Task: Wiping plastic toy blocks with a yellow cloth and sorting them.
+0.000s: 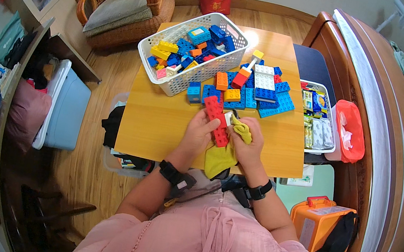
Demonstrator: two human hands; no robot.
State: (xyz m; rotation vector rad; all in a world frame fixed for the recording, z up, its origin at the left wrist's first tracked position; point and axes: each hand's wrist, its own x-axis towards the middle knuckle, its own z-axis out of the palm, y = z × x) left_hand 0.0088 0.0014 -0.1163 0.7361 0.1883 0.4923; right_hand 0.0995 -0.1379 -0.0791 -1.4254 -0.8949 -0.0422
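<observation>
My left hand [200,129] grips a red toy building brick piece [215,120], long and studded, tilted above the near part of the table. In my right hand [249,140] is a yellow-green cloth [220,163], bunched at the fingers and hanging over the table's front edge. The cloth's upper end lies close to a small white piece [228,119] beside the red one; whether the two pieces are joined I cannot tell. Just beyond my hands lies a group of blue, white, red, orange and yellow bricks [265,81].
A white perforated plastic basket [186,87] of mixed bricks stands at the back left of the wooden table [157,126]. Right of the table are a white tray of packets [320,150], a red-lined bin [356,139] and an orange case [306,219]. A wicker armchair [123,20] stands behind left.
</observation>
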